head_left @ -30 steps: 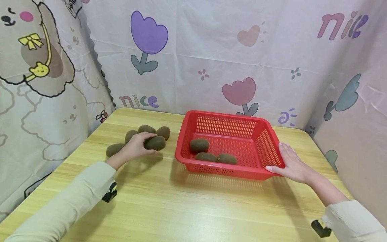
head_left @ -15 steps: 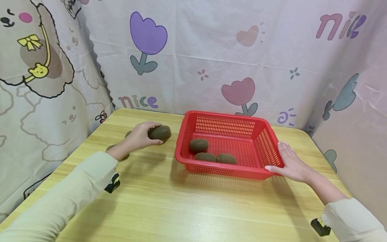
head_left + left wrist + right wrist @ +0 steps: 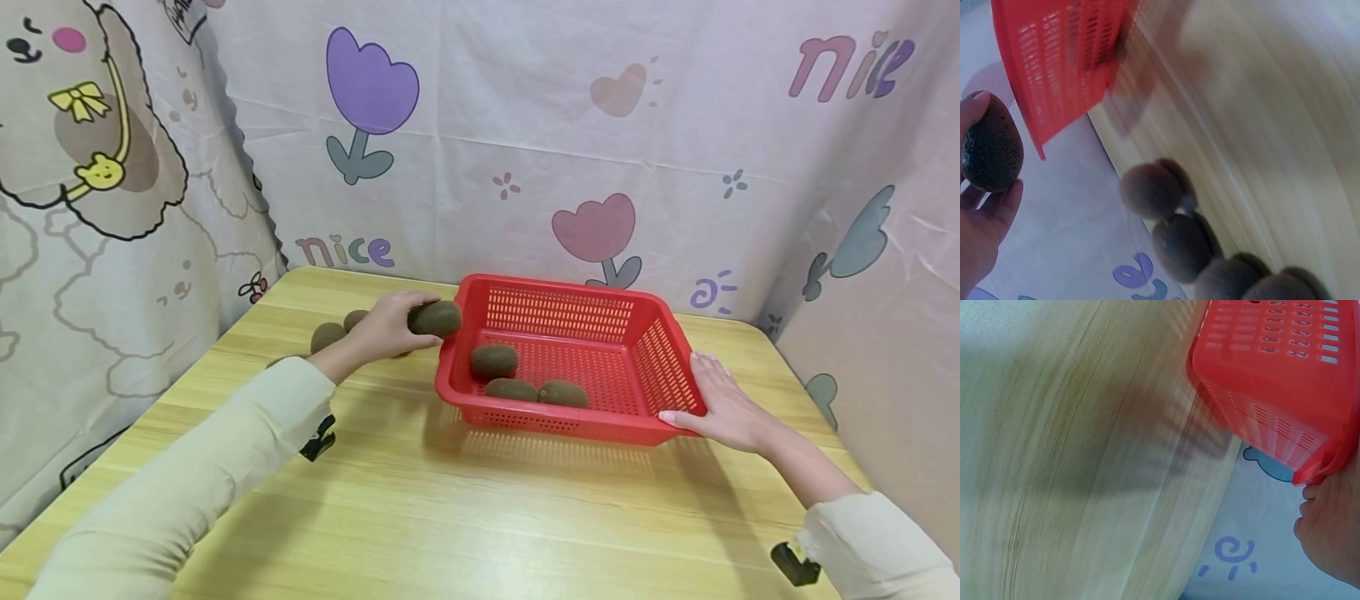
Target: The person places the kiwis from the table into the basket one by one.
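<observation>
My left hand point(image 3: 396, 323) holds a brown kiwi point(image 3: 437, 319) between thumb and fingers, at the left rim of a red plastic basket point(image 3: 570, 423). In the left wrist view this kiwi point(image 3: 992, 142) shows its fuzzy skin, outside the basket wall point(image 3: 1054, 75). Inside the basket, at its left front, lie three kiwis point(image 3: 494, 361). My right hand point(image 3: 727, 407) grips the basket's front right corner, its thumb on the front rim and fingers along the right side. The fingertips point(image 3: 1307, 509) show at the rim in the right wrist view.
Several loose kiwis point(image 3: 1180, 248) lie on the wooden table point(image 3: 420, 517) left of the basket, partly hidden by my left arm in the head view. A printed cloth point(image 3: 480, 167) hangs behind the table and along both sides.
My left hand has lifted the kiwi from the group on the left and carried it right to the basket's left rim. The right hand and basket have stayed in place.
</observation>
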`<state>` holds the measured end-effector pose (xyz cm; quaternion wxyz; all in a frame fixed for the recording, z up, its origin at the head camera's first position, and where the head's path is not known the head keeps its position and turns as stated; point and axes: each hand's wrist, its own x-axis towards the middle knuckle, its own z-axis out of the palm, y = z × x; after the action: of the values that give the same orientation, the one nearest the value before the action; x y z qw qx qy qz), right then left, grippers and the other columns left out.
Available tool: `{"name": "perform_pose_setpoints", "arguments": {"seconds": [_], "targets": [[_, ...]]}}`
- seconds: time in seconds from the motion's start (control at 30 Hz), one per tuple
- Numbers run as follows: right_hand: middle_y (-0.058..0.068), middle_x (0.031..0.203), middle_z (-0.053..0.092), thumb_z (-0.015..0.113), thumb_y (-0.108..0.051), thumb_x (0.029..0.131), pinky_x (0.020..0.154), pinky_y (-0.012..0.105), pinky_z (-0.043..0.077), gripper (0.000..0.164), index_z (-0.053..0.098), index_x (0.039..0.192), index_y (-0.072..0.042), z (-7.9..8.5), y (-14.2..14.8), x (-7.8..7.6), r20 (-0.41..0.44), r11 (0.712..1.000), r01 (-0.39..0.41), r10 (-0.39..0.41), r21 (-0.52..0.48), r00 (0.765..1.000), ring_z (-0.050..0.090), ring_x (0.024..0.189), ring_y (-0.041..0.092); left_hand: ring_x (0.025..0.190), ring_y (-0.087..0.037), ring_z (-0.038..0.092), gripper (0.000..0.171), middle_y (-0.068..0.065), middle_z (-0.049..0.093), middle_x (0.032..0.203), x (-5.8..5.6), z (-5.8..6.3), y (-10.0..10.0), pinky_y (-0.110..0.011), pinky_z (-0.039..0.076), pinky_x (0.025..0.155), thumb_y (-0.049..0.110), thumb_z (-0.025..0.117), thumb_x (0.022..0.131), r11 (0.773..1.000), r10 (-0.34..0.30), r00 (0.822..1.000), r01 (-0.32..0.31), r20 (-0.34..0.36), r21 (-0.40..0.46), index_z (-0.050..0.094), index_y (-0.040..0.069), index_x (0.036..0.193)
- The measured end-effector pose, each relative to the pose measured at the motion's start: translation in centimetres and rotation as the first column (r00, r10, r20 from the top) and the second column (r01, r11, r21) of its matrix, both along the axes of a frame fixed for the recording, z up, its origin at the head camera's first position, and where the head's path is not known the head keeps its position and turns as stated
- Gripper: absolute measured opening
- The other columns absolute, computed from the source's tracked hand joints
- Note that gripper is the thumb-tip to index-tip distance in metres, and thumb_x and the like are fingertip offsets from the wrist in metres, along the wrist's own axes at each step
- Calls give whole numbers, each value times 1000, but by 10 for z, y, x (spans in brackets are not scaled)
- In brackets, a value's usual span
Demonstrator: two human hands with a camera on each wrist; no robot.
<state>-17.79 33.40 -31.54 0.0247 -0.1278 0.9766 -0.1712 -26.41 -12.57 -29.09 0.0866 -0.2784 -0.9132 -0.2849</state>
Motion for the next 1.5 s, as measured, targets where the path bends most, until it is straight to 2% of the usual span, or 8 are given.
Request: {"name": "perform_pose_setpoints", "arguments": {"seconds": [0.27,0.5,0.63,0.9,1.13,1.33,1.4,1.5], "targets": [[37,147,7,63,-50,79,103,70,10,110,-2,144,10,0,-2,-1,13,1000,8,-8,-6,1000,5,135,53,107,-29,56,59,-16,58,124,-6,2,27,-45,49,92,20,75,77,999,-1,997,-2,83,39,53,2,128],[37,147,7,64,-47,79,101,72,12,109,-2,144,10,-1,0,1,18,999,18,-17,-31,1000,5,134,54,108,-27,55,57,-14,58,123,-12,1,56,-42,47,96,20,75,77,1000,0,998,0,66,11,54,2,127],[37,147,7,64,-47,79,101,72,11,109,-2,145,9,-1,1,1,20,999,23,-22,-42,1000,5,134,54,105,-25,55,57,-13,59,120,-13,-2,75,-39,48,94,20,75,76,1000,-30,998,30,48,-4,54,2,127],[37,147,7,64,-47,80,102,72,11,108,-2,144,10,-1,1,1,12,999,18,-18,-37,1000,5,134,54,103,-20,54,52,-9,58,117,-8,-14,116,-36,48,92,17,73,79,995,-63,987,73,149,-67,54,6,126],[37,147,5,64,-47,80,102,72,10,109,-3,144,10,-2,0,0,20,999,24,-23,-38,1000,3,135,53,105,-20,54,54,-9,56,118,-4,-26,147,-34,48,94,20,71,81,964,-48,980,97,194,-247,51,7,131],[37,147,4,64,-45,80,103,72,9,107,-3,144,10,-4,1,0,13,998,17,-17,-56,1000,1,135,53,119,-21,51,55,-11,52,130,-3,-35,161,-34,43,102,21,67,85,906,-44,984,112,172,-408,47,7,134],[37,148,4,64,-44,80,103,72,9,107,-2,144,10,-4,1,0,13,998,16,-16,-56,1000,1,135,53,122,-21,50,54,-11,51,132,-3,-37,162,-33,42,103,21,65,87,893,-48,983,123,179,-433,45,7,135],[37,147,5,64,-44,80,102,72,9,107,-2,144,10,-4,1,0,11,999,15,-14,-52,1000,2,135,53,121,-21,50,54,-11,51,132,-4,-37,160,-33,42,102,21,63,88,897,-60,979,138,194,-419,44,6,136]]}}
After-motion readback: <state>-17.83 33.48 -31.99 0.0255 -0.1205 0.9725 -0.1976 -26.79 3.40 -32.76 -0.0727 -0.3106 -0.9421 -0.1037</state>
